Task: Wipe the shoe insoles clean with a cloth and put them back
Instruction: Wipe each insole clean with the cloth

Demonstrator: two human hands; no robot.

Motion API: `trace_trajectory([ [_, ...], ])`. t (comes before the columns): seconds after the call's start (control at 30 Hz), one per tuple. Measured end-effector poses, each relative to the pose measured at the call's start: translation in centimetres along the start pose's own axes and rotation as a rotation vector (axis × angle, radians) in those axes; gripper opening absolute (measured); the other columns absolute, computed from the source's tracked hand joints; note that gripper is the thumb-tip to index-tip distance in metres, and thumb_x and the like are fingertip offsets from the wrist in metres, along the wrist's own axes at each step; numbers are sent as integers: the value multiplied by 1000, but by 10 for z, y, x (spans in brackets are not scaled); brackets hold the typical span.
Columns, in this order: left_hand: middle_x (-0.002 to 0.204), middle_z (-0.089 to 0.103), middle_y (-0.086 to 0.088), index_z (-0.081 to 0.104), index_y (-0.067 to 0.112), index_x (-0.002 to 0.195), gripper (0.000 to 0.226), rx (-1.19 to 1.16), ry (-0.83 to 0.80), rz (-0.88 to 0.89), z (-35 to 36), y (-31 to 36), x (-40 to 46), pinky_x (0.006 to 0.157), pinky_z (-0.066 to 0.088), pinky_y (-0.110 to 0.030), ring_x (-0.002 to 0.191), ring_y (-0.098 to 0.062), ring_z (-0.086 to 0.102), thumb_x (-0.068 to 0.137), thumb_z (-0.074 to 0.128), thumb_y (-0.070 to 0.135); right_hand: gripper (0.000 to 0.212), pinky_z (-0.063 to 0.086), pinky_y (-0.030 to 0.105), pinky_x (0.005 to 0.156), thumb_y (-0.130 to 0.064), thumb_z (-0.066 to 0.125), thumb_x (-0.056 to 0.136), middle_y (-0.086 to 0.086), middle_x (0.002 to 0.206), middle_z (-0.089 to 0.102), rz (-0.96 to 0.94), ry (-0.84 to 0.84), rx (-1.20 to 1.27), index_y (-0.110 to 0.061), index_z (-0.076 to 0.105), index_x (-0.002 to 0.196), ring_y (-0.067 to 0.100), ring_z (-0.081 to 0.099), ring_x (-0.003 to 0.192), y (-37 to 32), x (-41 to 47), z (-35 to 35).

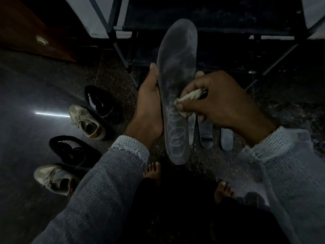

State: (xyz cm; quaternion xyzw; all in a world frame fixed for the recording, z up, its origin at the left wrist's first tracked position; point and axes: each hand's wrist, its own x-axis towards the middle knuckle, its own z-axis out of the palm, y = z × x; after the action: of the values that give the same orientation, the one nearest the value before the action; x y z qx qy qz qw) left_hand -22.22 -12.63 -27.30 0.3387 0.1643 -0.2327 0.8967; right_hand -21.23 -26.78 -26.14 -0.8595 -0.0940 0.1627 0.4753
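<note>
A long grey insole (177,71) with ring marks near its heel is held up in the middle of the head view. My left hand (149,104) grips its left edge from behind, thumb along the side. My right hand (223,103) is shut on a crumpled pale cloth (189,101) and presses it against the insole's middle. Three more grey insoles (206,132) lie on the floor below, partly hidden by my right hand.
Two black shoes (101,103) and two beige laced sneakers (86,122) stand in a row on the dark floor at the left. A metal-framed rack (121,48) rises ahead, a wooden door (26,29) at the far left. My bare feet (153,171) are below.
</note>
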Motion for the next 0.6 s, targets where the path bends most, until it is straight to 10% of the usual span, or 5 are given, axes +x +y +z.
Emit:
trace_trajectory([
  [0.2,112,68,-13,58,5,120,63,27,6,11,-1,-3,2,94,54,-38,102,-26,67,101,22,53,10,54,22,64,-21,78,79,-6,74,70,-64,250,79,-12,73,79,3,65,69,3,3,10],
  [0.43,106,71,-14,67,3,107,66,-27,-1,19,-3,0,2,84,58,-38,96,-27,70,102,22,51,10,52,25,76,-20,80,75,-3,78,72,-78,-43,24,-14,74,79,5,66,73,-4,0,2],
  [0.6,116,65,-15,58,4,122,63,-18,18,13,-1,-2,2,93,54,-38,105,-28,65,101,24,52,8,55,24,68,-19,76,80,-6,73,70,-88,186,106,-12,73,78,2,66,69,-3,0,12],
])
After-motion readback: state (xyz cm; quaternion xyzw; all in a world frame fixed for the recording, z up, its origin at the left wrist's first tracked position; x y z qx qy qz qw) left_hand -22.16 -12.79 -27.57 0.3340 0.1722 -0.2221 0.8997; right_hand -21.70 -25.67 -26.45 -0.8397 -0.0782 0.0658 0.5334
